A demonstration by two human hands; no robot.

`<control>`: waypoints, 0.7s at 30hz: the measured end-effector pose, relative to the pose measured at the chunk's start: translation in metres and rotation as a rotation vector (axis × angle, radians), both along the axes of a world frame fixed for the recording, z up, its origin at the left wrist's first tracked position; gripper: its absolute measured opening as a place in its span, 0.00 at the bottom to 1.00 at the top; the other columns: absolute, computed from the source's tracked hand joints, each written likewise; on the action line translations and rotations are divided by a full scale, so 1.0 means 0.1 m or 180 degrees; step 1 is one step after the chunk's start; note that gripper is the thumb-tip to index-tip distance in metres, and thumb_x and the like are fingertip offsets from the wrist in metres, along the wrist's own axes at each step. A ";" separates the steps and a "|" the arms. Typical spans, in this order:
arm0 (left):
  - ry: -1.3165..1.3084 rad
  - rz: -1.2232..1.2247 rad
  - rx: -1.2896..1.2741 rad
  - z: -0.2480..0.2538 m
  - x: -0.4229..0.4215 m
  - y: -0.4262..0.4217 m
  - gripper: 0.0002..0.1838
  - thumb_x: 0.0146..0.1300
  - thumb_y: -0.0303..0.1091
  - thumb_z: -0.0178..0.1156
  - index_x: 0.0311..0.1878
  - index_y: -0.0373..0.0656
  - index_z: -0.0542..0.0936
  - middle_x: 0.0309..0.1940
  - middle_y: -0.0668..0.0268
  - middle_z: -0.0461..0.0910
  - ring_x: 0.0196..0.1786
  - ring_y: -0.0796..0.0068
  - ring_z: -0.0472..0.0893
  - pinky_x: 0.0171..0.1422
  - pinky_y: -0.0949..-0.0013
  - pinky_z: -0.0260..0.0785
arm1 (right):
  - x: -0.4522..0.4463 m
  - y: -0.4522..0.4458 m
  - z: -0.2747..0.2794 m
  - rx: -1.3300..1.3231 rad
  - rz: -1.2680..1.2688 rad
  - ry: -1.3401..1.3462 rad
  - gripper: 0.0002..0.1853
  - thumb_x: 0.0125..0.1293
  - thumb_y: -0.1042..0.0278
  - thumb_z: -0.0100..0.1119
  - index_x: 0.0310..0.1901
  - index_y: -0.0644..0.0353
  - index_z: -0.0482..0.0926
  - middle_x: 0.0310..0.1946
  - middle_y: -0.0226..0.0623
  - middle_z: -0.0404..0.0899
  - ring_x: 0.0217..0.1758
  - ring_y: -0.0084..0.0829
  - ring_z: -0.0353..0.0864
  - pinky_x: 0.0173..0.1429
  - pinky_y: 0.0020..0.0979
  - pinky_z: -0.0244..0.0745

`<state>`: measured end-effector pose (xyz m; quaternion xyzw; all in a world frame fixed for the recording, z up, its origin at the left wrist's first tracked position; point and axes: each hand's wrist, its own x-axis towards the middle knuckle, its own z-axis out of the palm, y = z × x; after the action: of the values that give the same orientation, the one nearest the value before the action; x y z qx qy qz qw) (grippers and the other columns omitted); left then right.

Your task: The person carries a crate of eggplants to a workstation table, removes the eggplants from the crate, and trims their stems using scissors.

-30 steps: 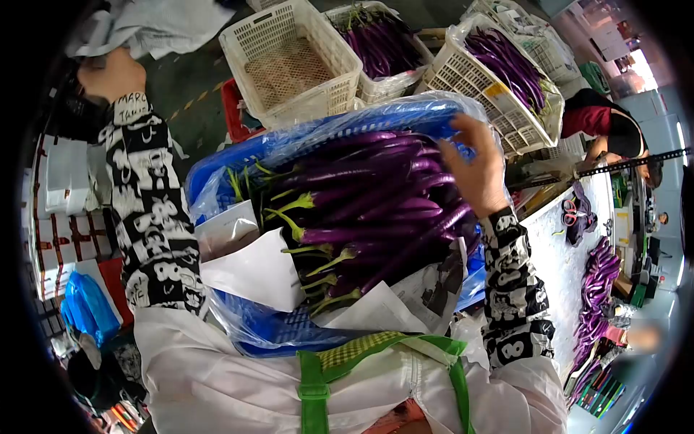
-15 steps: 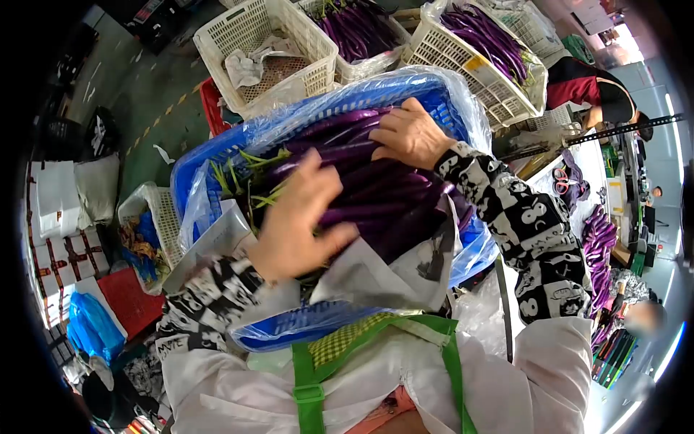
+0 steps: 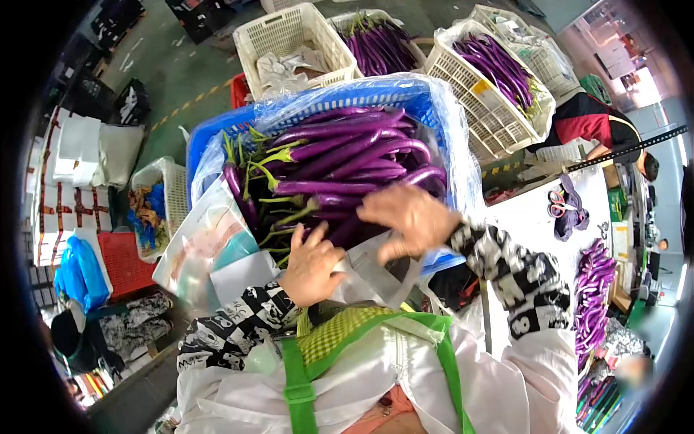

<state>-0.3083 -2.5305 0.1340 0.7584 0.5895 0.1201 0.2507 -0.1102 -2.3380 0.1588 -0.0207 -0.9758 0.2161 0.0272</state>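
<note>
Long purple eggplants (image 3: 332,163) with green stems lie sideways, heaped in a blue plastic basket (image 3: 210,137) lined with clear film. My left hand (image 3: 312,267) is over the basket's near edge, fingers apart, close to the stems and a sheet of printed paper (image 3: 206,242). Smeared by motion, my right hand (image 3: 410,219) hovers over the near right eggplants with its thumb away from its fingers. Nothing shows in either hand. Between and below the hands, a pale paper flap (image 3: 376,271) stands up at the near side of the basket.
White crates with eggplants (image 3: 499,69) stand beyond the basket, beside a white crate (image 3: 289,36) holding crumpled cloth. A smaller crate (image 3: 163,188) is at left. On the white table (image 3: 520,217) at right are scissors (image 3: 555,204) and more eggplants (image 3: 594,289). Another person (image 3: 596,119) bends nearby.
My right hand has come from the far eggplants toward me. My left hand has dropped nearer my body. The eggplants show more fully, and the printed paper lies folded outward at left.
</note>
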 end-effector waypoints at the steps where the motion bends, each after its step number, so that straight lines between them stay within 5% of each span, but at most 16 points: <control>1: -0.0032 -0.0124 0.0007 -0.05 0.06 -0.09 0.22 0.55 0.41 0.64 0.51 0.41 0.77 0.35 0.62 0.78 0.59 0.56 0.72 0.67 0.45 0.54 | 0.20 -0.22 0.06 -0.0181 -0.0001 -0.0554 0.43 0.52 0.33 0.61 0.59 0.63 0.72 0.51 0.48 0.76 0.56 0.46 0.76 0.64 0.49 0.64; 2: -0.0387 -0.0018 0.0077 -0.06 0.15 -0.19 0.11 0.58 0.31 0.59 0.44 0.45 0.78 0.34 0.67 0.76 0.42 0.63 0.78 0.51 0.56 0.68 | 0.40 -0.37 0.10 -0.0149 -0.0217 -0.0821 0.41 0.51 0.36 0.63 0.58 0.63 0.73 0.48 0.47 0.76 0.54 0.44 0.77 0.61 0.48 0.66; 5: -0.0370 0.0276 0.0115 0.18 0.40 -0.38 0.09 0.56 0.30 0.59 0.41 0.45 0.76 0.34 0.66 0.74 0.34 0.62 0.79 0.37 0.63 0.71 | 0.94 -0.66 -0.02 -0.0200 -0.0729 -0.1138 0.28 0.55 0.54 0.65 0.55 0.61 0.74 0.35 0.42 0.76 0.42 0.39 0.78 0.48 0.41 0.72; 6: -0.0366 0.0264 0.0355 0.21 0.46 -0.46 0.09 0.55 0.29 0.58 0.40 0.45 0.76 0.34 0.65 0.73 0.32 0.62 0.79 0.31 0.64 0.70 | 1.07 -0.79 -0.03 0.0468 -0.0610 -0.0739 0.21 0.57 0.67 0.59 0.54 0.60 0.75 0.29 0.37 0.72 0.34 0.36 0.75 0.40 0.36 0.72; 7: -0.0346 0.0308 0.0364 0.22 0.51 -0.53 0.09 0.55 0.29 0.58 0.40 0.45 0.76 0.34 0.65 0.73 0.32 0.62 0.79 0.31 0.64 0.70 | 1.11 -0.89 0.00 0.0623 -0.0585 0.0036 0.20 0.57 0.70 0.54 0.54 0.59 0.76 0.28 0.34 0.69 0.32 0.35 0.73 0.39 0.35 0.70; 11: -0.0106 0.0268 0.0293 0.07 0.72 -0.88 0.12 0.52 0.30 0.59 0.41 0.44 0.76 0.37 0.62 0.75 0.34 0.59 0.79 0.34 0.61 0.70 | 1.32 -1.15 -0.17 0.0636 -0.0698 0.0169 0.24 0.56 0.71 0.54 0.57 0.56 0.74 0.34 0.37 0.70 0.38 0.36 0.72 0.45 0.37 0.69; 15: 0.0653 0.0212 -0.0073 -0.11 0.83 -1.06 0.12 0.49 0.29 0.64 0.39 0.40 0.79 0.36 0.57 0.79 0.36 0.54 0.79 0.42 0.56 0.71 | 1.50 -1.28 -0.50 0.0566 -0.0876 0.0169 0.26 0.55 0.70 0.54 0.59 0.55 0.75 0.53 0.44 0.68 0.58 0.41 0.68 0.62 0.40 0.64; 17: -0.1067 0.0514 -0.0871 0.15 0.94 -1.01 0.08 0.55 0.27 0.63 0.40 0.40 0.82 0.47 0.57 0.79 0.43 0.57 0.82 0.46 0.59 0.73 | 1.56 -1.14 -0.21 -0.0384 -0.0478 0.0009 0.23 0.54 0.70 0.62 0.55 0.58 0.78 0.55 0.46 0.70 0.58 0.45 0.70 0.60 0.42 0.69; 18: -0.1670 0.1274 -0.1307 0.42 1.02 -0.86 0.14 0.61 0.28 0.62 0.49 0.35 0.79 0.52 0.53 0.78 0.49 0.55 0.82 0.52 0.59 0.75 | 1.55 -1.00 -0.13 -0.0876 -0.0272 -0.0039 0.22 0.53 0.69 0.65 0.53 0.60 0.78 0.55 0.49 0.72 0.57 0.47 0.72 0.60 0.41 0.71; 20: -0.4277 0.2454 -0.0780 0.69 1.12 -0.56 0.16 0.67 0.33 0.58 0.54 0.36 0.75 0.45 0.59 0.81 0.49 0.63 0.81 0.55 0.62 0.74 | 1.34 -0.72 0.20 -0.1914 -0.0235 0.0064 0.23 0.56 0.64 0.70 0.52 0.66 0.78 0.49 0.54 0.76 0.51 0.47 0.78 0.58 0.38 0.76; 21: -0.5725 0.2692 -0.0519 0.65 1.10 -0.31 0.18 0.69 0.33 0.55 0.56 0.32 0.71 0.48 0.54 0.78 0.51 0.57 0.80 0.62 0.58 0.72 | 1.17 -0.60 0.50 -0.1739 -0.0359 0.0270 0.25 0.58 0.61 0.68 0.52 0.70 0.76 0.49 0.56 0.76 0.52 0.48 0.78 0.58 0.38 0.75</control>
<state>-0.1982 -2.5617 0.1995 0.0935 0.4085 0.6885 0.5919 0.0065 -2.3980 0.2086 -0.0724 -0.8767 0.4699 0.0733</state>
